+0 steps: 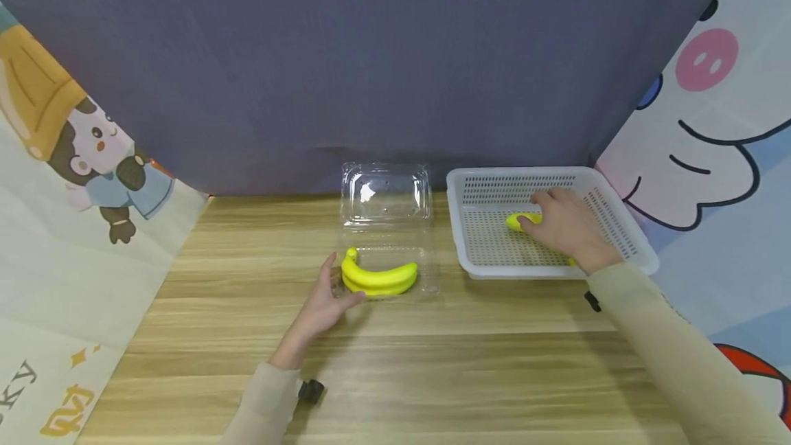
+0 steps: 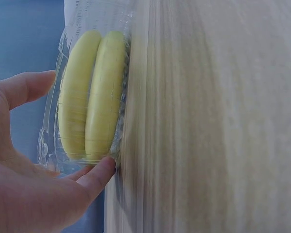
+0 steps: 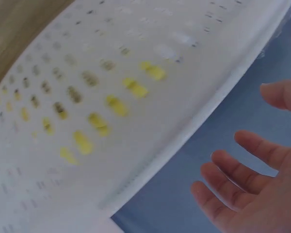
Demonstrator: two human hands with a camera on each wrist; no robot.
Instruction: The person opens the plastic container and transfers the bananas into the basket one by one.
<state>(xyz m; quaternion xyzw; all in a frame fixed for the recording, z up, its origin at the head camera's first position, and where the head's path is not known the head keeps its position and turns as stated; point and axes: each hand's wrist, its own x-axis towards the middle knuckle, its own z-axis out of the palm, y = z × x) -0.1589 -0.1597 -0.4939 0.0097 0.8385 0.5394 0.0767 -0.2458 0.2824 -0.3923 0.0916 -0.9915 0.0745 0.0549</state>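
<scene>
Nearest, on the counter (image 1: 420, 376), the left hand (image 1: 321, 304) spreads its fingers round the near-left corner of a clear container (image 1: 432, 275), touching it without a clenched grasp. Inside lies a pair of joined bananas (image 1: 383, 281). Toward the counter's far-right corner, the right hand (image 1: 565, 222), relaxed and holding nothing, hovers over a white basket (image 1: 525, 271) containing a partly hidden yellow fruit (image 1: 513, 222). The container's raised lid (image 1: 386, 208) stands by the counter's far edge, before a dark panel (image 1: 395, 67).

High, forward-down head view; close, tilted wrist views; container (image 1: 428, 266) in head and left.
</scene>
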